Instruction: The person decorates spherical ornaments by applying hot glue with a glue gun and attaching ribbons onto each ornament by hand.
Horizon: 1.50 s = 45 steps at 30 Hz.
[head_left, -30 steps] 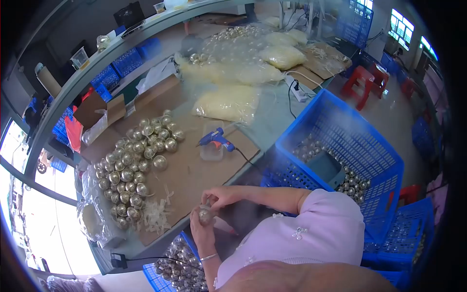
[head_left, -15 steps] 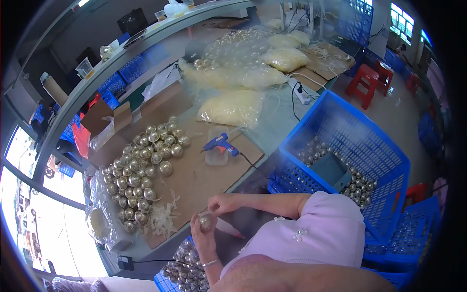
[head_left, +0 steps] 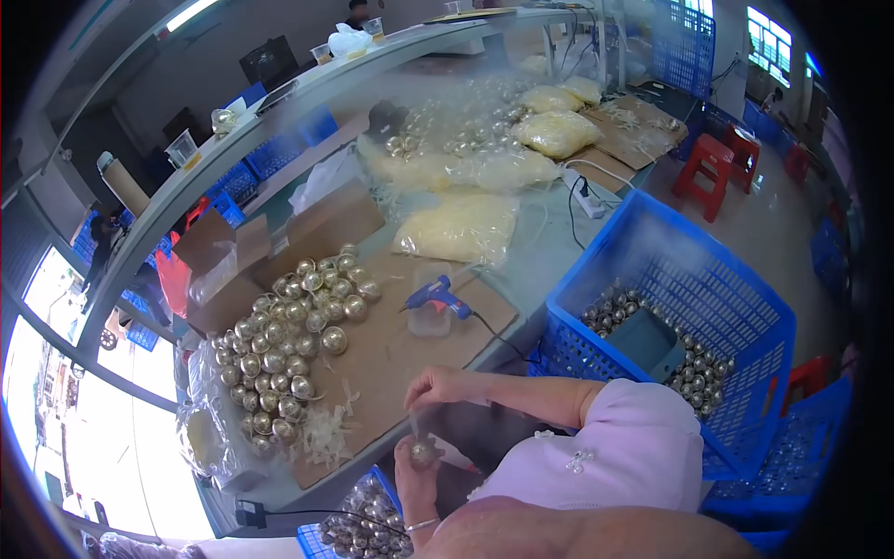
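Note:
My left hand [head_left: 416,480], with a bracelet at the wrist, is wrapped round a shiny silver-gold ball [head_left: 423,454] near the table's front edge. Just above it, my right hand [head_left: 434,386] pinches a thin translucent strip [head_left: 415,425] that reaches down towards the ball. Whether the strip touches the ball cannot be made out. A blue glue gun [head_left: 438,296] lies over a clear tray [head_left: 429,321] on the brown cardboard [head_left: 391,359]. Many similar balls [head_left: 279,347] are heaped on the left, beside loose translucent strips [head_left: 326,433].
A large blue crate [head_left: 717,279] with balls and a grey-green box [head_left: 644,345] stands at right. Another ball-filled crate [head_left: 387,480] is below the table edge. Plastic bags [head_left: 456,226], a power strip [head_left: 587,198] and a black cord lie on the table. Red stools [head_left: 705,175] stand beyond.
The view has shifted, so the table appears lower and further right. My right hand has moved up from the ball, and the strip now shows between them.

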Available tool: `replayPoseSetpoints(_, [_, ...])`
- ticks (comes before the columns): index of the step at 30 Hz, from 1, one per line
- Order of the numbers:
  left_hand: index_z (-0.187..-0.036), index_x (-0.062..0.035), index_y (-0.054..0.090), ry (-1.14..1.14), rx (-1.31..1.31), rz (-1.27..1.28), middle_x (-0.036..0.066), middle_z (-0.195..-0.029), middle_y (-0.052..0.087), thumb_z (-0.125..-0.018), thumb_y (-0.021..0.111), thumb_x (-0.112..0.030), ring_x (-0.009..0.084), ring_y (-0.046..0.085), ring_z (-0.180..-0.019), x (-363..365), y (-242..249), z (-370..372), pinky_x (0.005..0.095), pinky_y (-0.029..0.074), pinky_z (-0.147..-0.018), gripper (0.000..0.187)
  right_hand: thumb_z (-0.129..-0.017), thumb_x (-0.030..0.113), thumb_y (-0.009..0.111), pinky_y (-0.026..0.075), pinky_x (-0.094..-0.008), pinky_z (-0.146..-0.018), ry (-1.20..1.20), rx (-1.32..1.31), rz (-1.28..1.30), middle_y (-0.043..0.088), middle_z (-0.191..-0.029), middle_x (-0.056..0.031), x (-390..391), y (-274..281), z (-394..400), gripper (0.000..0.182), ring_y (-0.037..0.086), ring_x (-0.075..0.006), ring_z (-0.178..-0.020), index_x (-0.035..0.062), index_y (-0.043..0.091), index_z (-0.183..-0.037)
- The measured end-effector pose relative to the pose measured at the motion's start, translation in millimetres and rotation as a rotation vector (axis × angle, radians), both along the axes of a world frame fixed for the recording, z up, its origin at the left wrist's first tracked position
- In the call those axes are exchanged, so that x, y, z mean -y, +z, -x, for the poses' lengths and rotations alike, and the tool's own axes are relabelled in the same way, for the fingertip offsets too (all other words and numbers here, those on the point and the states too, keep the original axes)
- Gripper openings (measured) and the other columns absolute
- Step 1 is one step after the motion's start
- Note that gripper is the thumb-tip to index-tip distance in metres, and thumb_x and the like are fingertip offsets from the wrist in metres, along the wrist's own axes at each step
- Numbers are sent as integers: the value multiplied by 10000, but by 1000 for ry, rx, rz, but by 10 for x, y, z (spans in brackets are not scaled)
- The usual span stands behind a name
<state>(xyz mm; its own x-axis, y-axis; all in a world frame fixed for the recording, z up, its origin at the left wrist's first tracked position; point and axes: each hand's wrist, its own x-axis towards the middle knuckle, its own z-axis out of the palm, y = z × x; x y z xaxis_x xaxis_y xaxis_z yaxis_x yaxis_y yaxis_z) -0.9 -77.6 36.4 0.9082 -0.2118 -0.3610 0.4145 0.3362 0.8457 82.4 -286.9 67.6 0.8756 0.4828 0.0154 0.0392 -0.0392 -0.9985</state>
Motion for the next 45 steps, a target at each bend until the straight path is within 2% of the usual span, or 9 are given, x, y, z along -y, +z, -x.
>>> replayPoseSetpoints(5, [-1137,-116,541,-1,-90,115,122,-989,640,-990,458,-347,278,649,-797,-102,-204,25,307,515,-615,286,-845,66,649,482,-264,-764,62,164,87,698,-882,-63,-36,-194,-117,155,632,-120,-808,16,699,-983])
replayPoseSetpoints(11, [-1216,-88,485,168,-118,247,112,-1051,618,-991,447,-213,269,648,-901,-58,-127,12,311,527,-710,260,-808,50,677,443,-232,-593,-81,-1,7,634,-719,5,-157,81,-69,72,554,-62,-640,18,661,-870])
replayPoseSetpoints(12, [-1234,-91,468,170,-96,254,133,-1110,618,-993,439,-204,273,647,-942,-64,-96,-1,314,534,-727,268,-851,46,659,468,-214,-706,-59,-25,46,660,-796,0,-158,124,-76,44,597,-63,-786,25,670,-887])
replayPoseSetpoints(17, [-1294,-32,436,208,-23,195,159,-1144,572,-981,440,-187,268,617,-1009,-54,-15,-65,360,540,-760,349,-881,72,657,482,-231,-765,-70,28,-14,648,-882,-4,-233,228,-38,63,600,-75,-843,23,669,-918])
replayPoseSetpoints(20, [-1243,-98,445,196,12,192,219,-1218,581,-991,437,-215,286,644,-982,-55,-26,-119,306,545,-721,277,-878,64,657,483,-240,-781,-143,117,-4,648,-902,-13,-297,279,-13,76,598,-80,-859,14,662,-935])
replayPoseSetpoints(26, [-1281,-26,430,109,96,197,153,-1161,558,-969,460,-167,246,616,-956,14,85,-168,264,491,-648,343,-871,47,652,485,-258,-785,-186,79,2,647,-901,-27,-301,407,-16,87,598,-96,-878,10,656,-950])
replayPoseSetpoints(29, [-1282,-25,427,117,-56,439,141,-1116,569,-954,486,-145,222,597,-918,-1,-87,-196,253,451,-617,355,-861,64,669,484,-270,-779,-154,186,133,646,-887,-42,-279,460,-13,105,608,-116,-866,20,654,-956])
replayPoseSetpoints(39, [-1304,-18,412,226,-120,360,138,-1093,574,-967,452,-144,250,630,-916,139,71,-194,273,445,-626,362,-856,120,677,475,-314,-718,-147,377,330,630,-826,-95,-259,448,-59,116,614,-217,-786,25,616,-887])
replayPoseSetpoints(45, [-1283,-61,399,176,147,184,139,-1094,565,-976,449,-129,156,594,-835,167,-1,-139,235,446,-599,319,-861,109,672,485,-317,-704,-138,385,356,632,-829,-98,-275,381,-45,111,623,-212,-781,21,612,-892])
